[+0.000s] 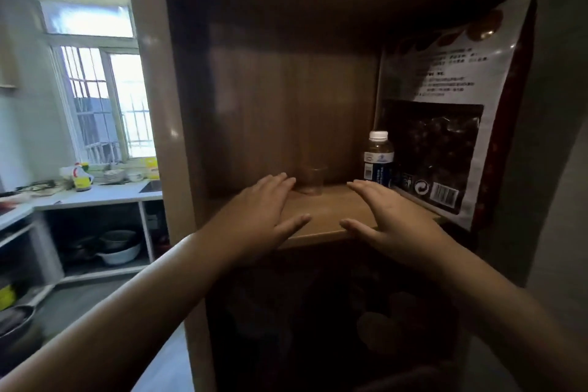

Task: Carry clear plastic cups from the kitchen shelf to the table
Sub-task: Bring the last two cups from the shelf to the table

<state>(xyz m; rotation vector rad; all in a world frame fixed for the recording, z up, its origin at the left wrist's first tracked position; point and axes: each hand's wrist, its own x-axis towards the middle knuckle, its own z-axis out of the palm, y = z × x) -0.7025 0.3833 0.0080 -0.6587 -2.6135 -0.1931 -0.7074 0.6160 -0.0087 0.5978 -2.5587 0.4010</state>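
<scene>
Daylight comes through the barred window (105, 105) far to my left, above a white surface (95, 196) crowded with dishes and a yellow-capped bottle (82, 177). At the wooden shelf (321, 219), my left hand (264, 210) lies flat and spread, gripping nothing, its fingertips just beside the clear plastic cup (313, 181), which stands upright towards the back of the board. My right hand (386, 216) is likewise spread and empty, near a white-capped bottle (378, 157) and a large printed bag (445, 111) leaning on the right wall.
</scene>
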